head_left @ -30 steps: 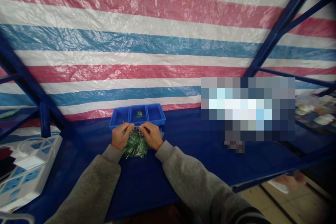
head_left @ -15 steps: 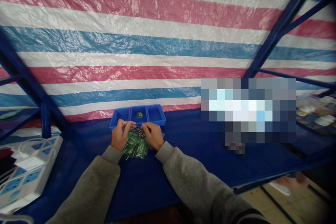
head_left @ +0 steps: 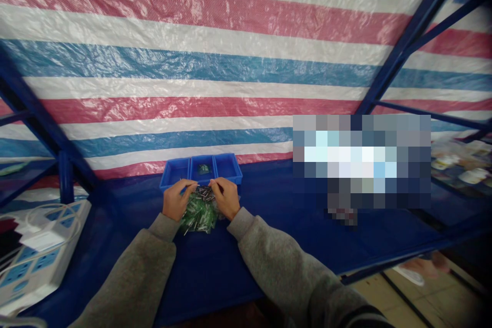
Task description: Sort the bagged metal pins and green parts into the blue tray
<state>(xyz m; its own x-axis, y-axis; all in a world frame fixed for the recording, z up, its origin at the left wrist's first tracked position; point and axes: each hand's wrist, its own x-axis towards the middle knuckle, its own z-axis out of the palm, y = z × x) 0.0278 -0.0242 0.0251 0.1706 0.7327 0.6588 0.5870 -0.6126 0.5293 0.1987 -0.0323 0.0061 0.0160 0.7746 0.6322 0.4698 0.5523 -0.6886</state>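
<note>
As we look down through the head view, the left hand [head_left: 177, 201] and the right hand [head_left: 226, 199] face each other with a narrow gap between their fingertips. On each, thumb and index finger come near together as if in a pinch; we cannot tell whether either pair grasps something, for the tips are too small to read. Just below the fingertips lie the dark, slender pieces [head_left: 206, 193], and nearer us, between the wrists, spreads the pile of green and clear pieces [head_left: 199, 215] on the blue table [head_left: 215, 271]. Just beyond the fingers stands the blue tray [head_left: 227, 166], with small green pieces [head_left: 204, 169] in its middle compartment, right ahead of the gap.

To work well with such fine pieces, we would judge it best to pinch lightly with the tips alone, take one piece at a time and let one hand steady what the other works on. We should keep both wrists raised a little, lest the grey sleeves [head_left: 156, 253] sweep the pile, and work close above it, so that a slipped piece drops among its fellows.
</note>
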